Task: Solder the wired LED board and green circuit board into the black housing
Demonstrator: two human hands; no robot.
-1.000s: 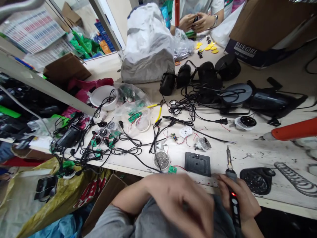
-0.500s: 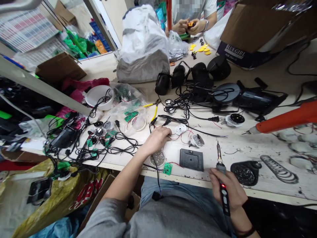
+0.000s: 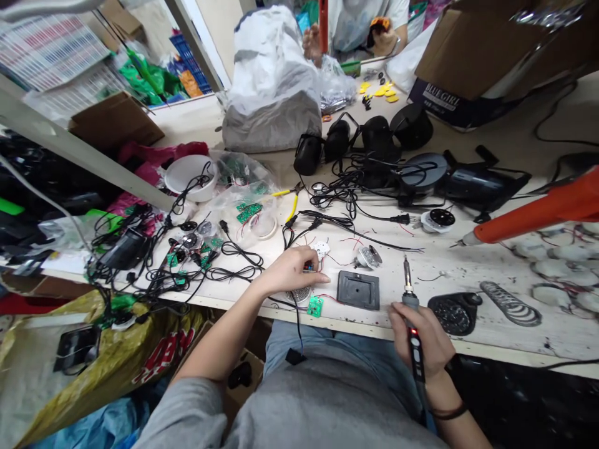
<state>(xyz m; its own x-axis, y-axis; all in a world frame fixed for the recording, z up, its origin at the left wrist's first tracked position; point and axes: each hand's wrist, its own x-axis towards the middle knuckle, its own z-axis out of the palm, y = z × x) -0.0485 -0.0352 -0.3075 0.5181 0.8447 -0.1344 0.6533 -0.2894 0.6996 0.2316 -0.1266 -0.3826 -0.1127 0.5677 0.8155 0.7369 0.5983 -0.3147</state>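
Observation:
My right hand [image 3: 423, 343] is wrapped round a soldering iron [image 3: 415, 352], its red light lit and its tip pointing up and away over the table. My left hand [image 3: 292, 271] is closed, its thumb stretched to the right, on a small part with blue and red bits [image 3: 309, 267], mostly hidden by the fingers. Just beyond that hand lies a white round plate [image 3: 321, 249] with thin wires. A tub of metallic wool [image 3: 300, 294] sits under the left hand. A green circuit board [image 3: 315, 306] rests beside it, and a black square tray [image 3: 358, 290] is between my hands.
Yellow-handled cutters [image 3: 292, 204], black plug cords [image 3: 322, 218] and black lamp housings [image 3: 374, 140] lie further back. A clear-domed module [image 3: 367, 257] stands behind the tray. An orange-red tool [image 3: 538, 215] juts in from the right. Across the table, a person holds something orange.
My left hand has drawn back from the white plate and now holds a small part. The white plate has shifted left. The person opposite has moved their hands apart.

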